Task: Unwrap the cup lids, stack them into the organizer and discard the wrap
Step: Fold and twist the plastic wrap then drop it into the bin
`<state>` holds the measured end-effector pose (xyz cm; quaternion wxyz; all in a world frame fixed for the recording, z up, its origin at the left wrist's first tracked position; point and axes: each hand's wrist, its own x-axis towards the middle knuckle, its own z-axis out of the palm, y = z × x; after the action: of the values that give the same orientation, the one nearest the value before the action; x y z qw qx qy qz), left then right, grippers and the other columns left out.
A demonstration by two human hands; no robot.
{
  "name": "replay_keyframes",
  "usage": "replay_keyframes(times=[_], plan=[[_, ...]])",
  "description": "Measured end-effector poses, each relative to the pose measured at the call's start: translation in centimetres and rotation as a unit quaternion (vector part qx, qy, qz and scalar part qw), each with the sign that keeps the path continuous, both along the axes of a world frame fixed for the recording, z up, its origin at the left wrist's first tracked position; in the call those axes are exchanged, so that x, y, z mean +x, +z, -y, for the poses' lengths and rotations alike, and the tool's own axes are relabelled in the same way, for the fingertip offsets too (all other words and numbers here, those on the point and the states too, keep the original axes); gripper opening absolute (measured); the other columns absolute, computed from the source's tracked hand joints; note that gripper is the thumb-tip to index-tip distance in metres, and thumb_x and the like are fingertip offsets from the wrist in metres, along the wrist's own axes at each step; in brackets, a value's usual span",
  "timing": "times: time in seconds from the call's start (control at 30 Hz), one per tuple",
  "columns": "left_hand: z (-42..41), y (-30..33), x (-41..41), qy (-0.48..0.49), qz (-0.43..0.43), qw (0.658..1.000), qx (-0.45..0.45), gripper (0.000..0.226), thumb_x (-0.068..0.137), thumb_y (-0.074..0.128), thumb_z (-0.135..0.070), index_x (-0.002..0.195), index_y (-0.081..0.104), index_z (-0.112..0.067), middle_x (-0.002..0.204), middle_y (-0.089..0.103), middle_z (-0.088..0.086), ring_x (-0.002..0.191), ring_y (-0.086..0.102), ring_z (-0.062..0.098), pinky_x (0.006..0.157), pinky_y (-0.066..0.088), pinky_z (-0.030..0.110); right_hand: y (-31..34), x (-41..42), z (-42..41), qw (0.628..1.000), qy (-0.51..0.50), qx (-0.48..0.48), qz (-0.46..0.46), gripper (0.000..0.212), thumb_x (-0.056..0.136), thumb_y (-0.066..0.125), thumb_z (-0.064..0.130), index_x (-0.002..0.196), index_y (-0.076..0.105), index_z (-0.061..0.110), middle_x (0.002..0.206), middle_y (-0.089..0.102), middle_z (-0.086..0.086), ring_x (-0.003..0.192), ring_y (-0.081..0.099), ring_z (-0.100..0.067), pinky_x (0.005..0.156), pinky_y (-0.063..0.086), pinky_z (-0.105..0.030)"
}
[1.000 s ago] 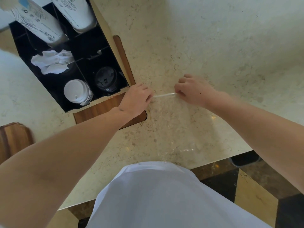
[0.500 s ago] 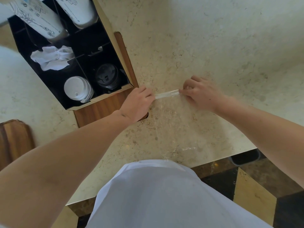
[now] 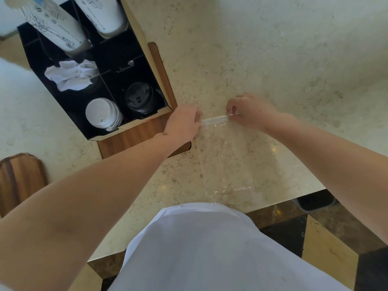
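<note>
A clear plastic wrap (image 3: 225,160) lies flat on the marble counter, its far edge rolled into a thin strip (image 3: 214,120). My left hand (image 3: 183,122) pinches the strip's left end and my right hand (image 3: 249,111) pinches its right end. The black organizer (image 3: 69,114) stands at the upper left. White lids (image 3: 102,113) are stacked in its front left compartment and black lids (image 3: 138,97) in its front right one.
Crumpled white paper (image 3: 71,75) fills a middle compartment, and two paper cup stacks (image 3: 56,22) stick out of the back ones. The organizer rests on a wooden board (image 3: 134,137). Another wooden board (image 3: 19,179) lies at the far left. The counter edge (image 3: 273,203) runs near my body.
The rolled far edge of the wrap has grown slightly thicker between my hands. My right hand's fingers have curled over its end. The view has shifted a little.
</note>
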<state>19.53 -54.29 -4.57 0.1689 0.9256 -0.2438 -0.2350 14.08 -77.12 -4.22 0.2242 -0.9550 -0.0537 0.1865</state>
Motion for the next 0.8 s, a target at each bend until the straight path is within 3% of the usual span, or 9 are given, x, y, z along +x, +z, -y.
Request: replay_keyframes(times=[0.13, 0.23, 0.37, 0.47, 0.53, 0.67, 0.8], plan=[[-0.1, 0.1, 0.1, -0.046, 0.003, 0.998, 0.030, 0.013, 0.095, 0.064, -0.017, 0.106, 0.071, -0.014, 0.108, 0.059, 0.008, 0.108, 0.048, 0.026, 0.089, 0.043, 0.036, -0.8, 0.1, 0.1, 1.000, 0.016, -0.004, -0.014, 0.004, 0.089, 0.065, 0.020, 0.091, 0.065, 0.024, 0.093, 0.053, 0.005, 0.099, 0.050, -0.020, 0.068, 0.049, -0.035], [-0.4, 0.1, -0.1, -0.094, 0.039, 0.994, 0.025, 0.009, 0.093, 0.062, -0.012, 0.096, 0.071, -0.014, 0.101, 0.062, 0.006, 0.102, 0.050, 0.025, 0.089, 0.046, 0.037, -1.2, -0.7, -0.1, 0.999, 0.047, -0.006, 0.016, 0.006, 0.090, 0.062, 0.013, 0.088, 0.060, 0.018, 0.089, 0.051, 0.004, 0.092, 0.045, -0.018, 0.061, 0.032, -0.027], [-1.3, 0.0, -0.8, -0.211, 0.139, 0.967, 0.017, 0.008, 0.090, 0.059, -0.005, 0.086, 0.060, -0.012, 0.087, 0.062, 0.005, 0.082, 0.049, 0.023, 0.075, 0.046, 0.038, -1.3, -2.1, 0.0, 0.990, 0.093, -0.020, 0.108, 0.005, 0.090, 0.061, 0.008, 0.085, 0.063, 0.007, 0.082, 0.059, -0.008, 0.080, 0.054, -0.029, 0.060, 0.034, -0.031], [-1.9, -0.7, -1.4, -0.280, 0.184, 0.942, 0.029, 0.010, 0.089, 0.060, -0.001, 0.094, 0.060, -0.010, 0.090, 0.060, 0.007, 0.081, 0.046, 0.023, 0.073, 0.044, 0.036, -1.2, -2.8, 0.3, 0.982, 0.129, -0.036, 0.134, 0.007, 0.090, 0.062, 0.011, 0.087, 0.067, 0.007, 0.085, 0.062, -0.011, 0.076, 0.055, -0.031, 0.061, 0.044, -0.035], [-2.1, -0.8, -1.5, -0.305, 0.187, 0.933, 0.026, 0.007, 0.093, 0.058, -0.009, 0.100, 0.060, -0.009, 0.094, 0.060, 0.008, 0.085, 0.049, 0.024, 0.076, 0.047, 0.038, -1.2, -3.2, 0.4, 0.980, 0.135, -0.038, 0.140, 0.015, 0.090, 0.060, 0.018, 0.092, 0.072, 0.009, 0.089, 0.063, -0.010, 0.075, 0.056, -0.029, 0.060, 0.045, -0.033], [-2.0, -0.3, -1.4, -0.290, 0.158, 0.944, 0.025, 0.024, 0.103, 0.045, -0.025, 0.100, 0.064, -0.011, 0.098, 0.061, 0.006, 0.088, 0.050, 0.023, 0.082, 0.047, 0.040, -1.3, -3.8, 0.4, 0.985, 0.101, -0.020, 0.139, 0.020, 0.094, 0.060, 0.023, 0.092, 0.076, 0.012, 0.093, 0.064, -0.007, 0.076, 0.057, -0.027, 0.060, 0.040, -0.028], [-1.2, 0.2, -0.9, -0.193, 0.090, 0.977, 0.019, 0.018, 0.100, 0.056, -0.024, 0.095, 0.070, -0.013, 0.097, 0.060, 0.004, 0.093, 0.048, 0.022, 0.084, 0.048, 0.039, -1.9, -2.7, -0.1, 0.997, 0.024, 0.021, 0.071, 0.006, 0.089, 0.072, 0.019, 0.086, 0.073, 0.014, 0.096, 0.062, -0.005, 0.089, 0.058, -0.026, 0.066, 0.041, -0.030]])
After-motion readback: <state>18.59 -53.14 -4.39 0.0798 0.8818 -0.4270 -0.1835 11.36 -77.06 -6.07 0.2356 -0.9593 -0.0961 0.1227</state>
